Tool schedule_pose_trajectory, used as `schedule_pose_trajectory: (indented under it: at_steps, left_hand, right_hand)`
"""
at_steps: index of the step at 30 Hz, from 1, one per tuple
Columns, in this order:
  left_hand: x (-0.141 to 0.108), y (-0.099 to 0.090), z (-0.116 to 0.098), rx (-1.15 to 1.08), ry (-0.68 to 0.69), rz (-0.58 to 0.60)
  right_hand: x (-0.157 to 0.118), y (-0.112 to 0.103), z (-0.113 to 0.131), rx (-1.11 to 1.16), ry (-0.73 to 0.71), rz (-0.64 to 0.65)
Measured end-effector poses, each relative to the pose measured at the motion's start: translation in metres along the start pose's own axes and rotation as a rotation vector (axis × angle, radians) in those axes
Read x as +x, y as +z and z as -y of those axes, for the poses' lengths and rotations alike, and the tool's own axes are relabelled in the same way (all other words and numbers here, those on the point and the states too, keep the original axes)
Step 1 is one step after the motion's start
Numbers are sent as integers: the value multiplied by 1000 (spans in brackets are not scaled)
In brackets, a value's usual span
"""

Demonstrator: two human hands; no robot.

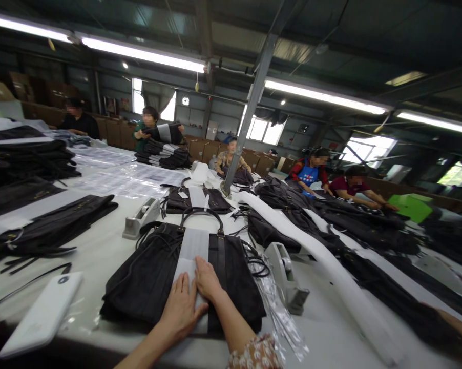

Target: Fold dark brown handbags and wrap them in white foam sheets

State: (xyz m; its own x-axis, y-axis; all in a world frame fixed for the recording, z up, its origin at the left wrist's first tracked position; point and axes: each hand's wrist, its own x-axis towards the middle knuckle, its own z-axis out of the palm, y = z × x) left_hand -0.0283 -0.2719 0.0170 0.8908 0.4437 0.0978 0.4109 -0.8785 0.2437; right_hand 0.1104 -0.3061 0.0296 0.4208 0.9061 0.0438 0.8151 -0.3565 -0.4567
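A black handbag [139, 279] lies flat before me, its two handles [202, 211] pointing away. A white wrapping strip [194, 243] runs lengthwise over its middle. My left hand [182, 306] lies flat on the lower part of the strip, fingers stretched out. Just above and to the right, my right hand [207, 279] rests with extended fingers on the strip, close against the left one. What is under the palms is hidden. Grey tape dispensers stand on either side of the bag, one at the upper left [142, 218] and one at the right [287, 279].
A white phone-like device [42, 312] with a cable lies at left. Stacked black bags [27, 159] stand beyond it. A long white foam roll [311, 251] crosses the table at right, beside more black bags [369, 230]. A metal post [250, 113] rises mid-table. Several co-workers sit or stand around.
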Motion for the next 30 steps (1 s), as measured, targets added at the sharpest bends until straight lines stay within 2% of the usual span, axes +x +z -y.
schedule_pose_trajectory:
  at_steps: [2, 4, 7, 9, 10, 12, 14, 16, 19, 24, 30]
  left_hand:
    - [0, -1, -2, 8, -2, 9]
    - [0, 0, -2, 19, -1, 9]
    - [0, 3, -2, 41, -5, -3]
    - [-1, 4, -1, 47, 4, -16]
    - [-1, 5, 0, 48, 12, -24]
    - [-2, 7, 1, 51, 27, -44]
    - [-4, 10, 1, 56, 29, -61]
    - [-4, 13, 2, 61, 28, -76]
    - [-5, 19, 4, 66, 31, -90]
    - [-6, 24, 6, 94, 41, -103]
    - [-5, 26, 9, 82, 84, -144]
  right_hand:
    - [5, -13, 6, 51, 18, -24]
    - [5, -38, 10, 94, 7, -56]
    - [-14, -97, -2, 295, -12, -204]
    - [-41, -144, -29, 471, 65, -379]
    - [-57, -167, -48, 493, 171, -485]
    - [-95, -203, -90, 495, 518, -693]
    - [-134, -224, -129, 467, 731, -758]
    - [-165, -227, -155, 447, 884, -759]
    - [-189, -215, -170, 462, 1032, -686]
    - [-181, -196, -170, 533, 1060, -533]
    - [-172, -196, -174, 629, 1071, -477]
